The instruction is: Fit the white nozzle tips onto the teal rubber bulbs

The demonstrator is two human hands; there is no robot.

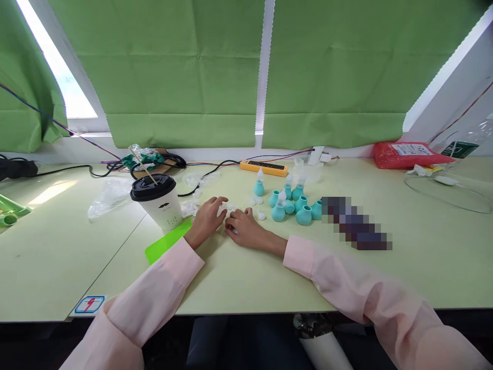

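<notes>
Closely, the left hand (207, 221) and right hand (247, 229) meet at small clear pieces (230, 207) on the bench (239, 288), near turquoise pots (304, 215); fine grip is needed. Fingers bend, but whether pinching, I cannot tell.

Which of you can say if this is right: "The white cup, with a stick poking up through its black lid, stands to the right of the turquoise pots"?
The side is wrong. The head view shows the white cup to the left of the turquoise pots, with a stick poking up through its black lid.
</notes>
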